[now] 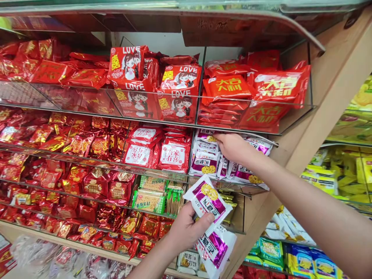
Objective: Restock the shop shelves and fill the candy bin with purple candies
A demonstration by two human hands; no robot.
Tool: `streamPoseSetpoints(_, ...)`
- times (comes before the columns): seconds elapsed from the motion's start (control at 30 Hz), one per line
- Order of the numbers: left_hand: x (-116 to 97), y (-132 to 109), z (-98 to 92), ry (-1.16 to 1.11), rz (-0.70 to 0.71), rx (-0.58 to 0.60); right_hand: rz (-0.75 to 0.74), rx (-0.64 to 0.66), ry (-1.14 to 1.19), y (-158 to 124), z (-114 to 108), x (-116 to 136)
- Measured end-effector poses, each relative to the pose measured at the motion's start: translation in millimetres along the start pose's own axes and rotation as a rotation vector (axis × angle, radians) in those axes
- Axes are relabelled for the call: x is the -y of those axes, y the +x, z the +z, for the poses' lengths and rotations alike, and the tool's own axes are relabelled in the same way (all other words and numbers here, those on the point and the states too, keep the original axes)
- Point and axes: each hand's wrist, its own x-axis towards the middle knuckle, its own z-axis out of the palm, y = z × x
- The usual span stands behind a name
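Note:
My left hand (190, 226) is closed on two white and purple biscuit packets, an upper packet (207, 201) and a lower packet (217, 250), held in front of the lower shelves. My right hand (234, 147) reaches into a bin on the second shelf, its fingers at a white and purple packet (207, 135) in the back left of the bin. The fingertips are partly hidden, but they seem to pinch that packet's edge. More packets of the same kind (205, 162) lie stacked below and to the right of this hand.
Above the bin runs a glass shelf of red packets (229, 87). Left of it stand red packets with white labels (174, 155), and below are green biscuit packs (149, 197). A wooden upright (328, 85) borders the right; clear plastic bags (37, 255) lie bottom left.

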Motion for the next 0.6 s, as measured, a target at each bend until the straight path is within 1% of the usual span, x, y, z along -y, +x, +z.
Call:
streamPoseSetpoints(0.1,3.3,-3.9,-0.7,0.026,-0.011,0.008,0.036,0.014,-0.108,-2.6,-0.1,7.5)
streamPoseSetpoints(0.17,6.5,-6.5,-1.3,0.043,-0.023,0.004,0.073,0.019,-0.113,-4.9,-0.5,13.0)
streamPoseSetpoints(0.23,9.5,-7.7,-1.9,0.053,-0.023,0.002,0.081,0.034,-0.092,-4.7,-1.6,17.9)
streamPoseSetpoints(0.4,10.8,-5.6,-3.1,0.044,-0.022,-0.004,0.103,0.184,-0.006,8.6,-8.5,25.5)
streamPoseSetpoints(0.47,9.5,-4.7,-3.5,0.028,-0.027,-0.007,0.109,0.22,0.012,12.9,-11.9,25.7)
streamPoseSetpoints(0.53,7.9,-4.7,-4.0,0.01,-0.027,-0.013,0.094,0.211,0.011,10.7,-14.6,24.5)
streamPoseSetpoints(0.6,6.2,-5.3,-4.7,-0.029,-0.038,-0.025,0.022,0.13,0.021,-1.2,-15.9,23.0)
